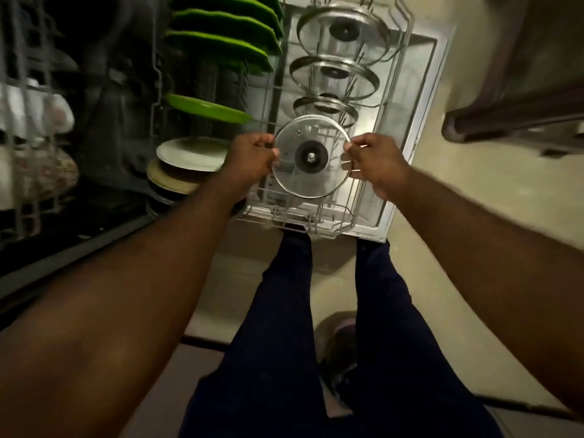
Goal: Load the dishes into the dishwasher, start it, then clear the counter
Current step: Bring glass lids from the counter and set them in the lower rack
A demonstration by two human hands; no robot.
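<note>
I hold a round glass pot lid [311, 178] with a metal rim and a black centre knob over the pulled-out lower dishwasher rack [357, 213]. My left hand [251, 159] pinches its left rim and my right hand [374, 162] pinches its right rim. Three more glass lids [344, 33] stand in a row in the rack beyond it. Green plates [221, 42] and pale plates [192, 153] stand in the rack's left side.
The open dishwasher door [420, 90] lies flat under the rack. The dark dishwasher tub with an upper rack [28, 121] holding dishes is at the left. A dark cabinet [521, 90] stands at the right. My legs [284, 311] stand on the beige floor in front of the door.
</note>
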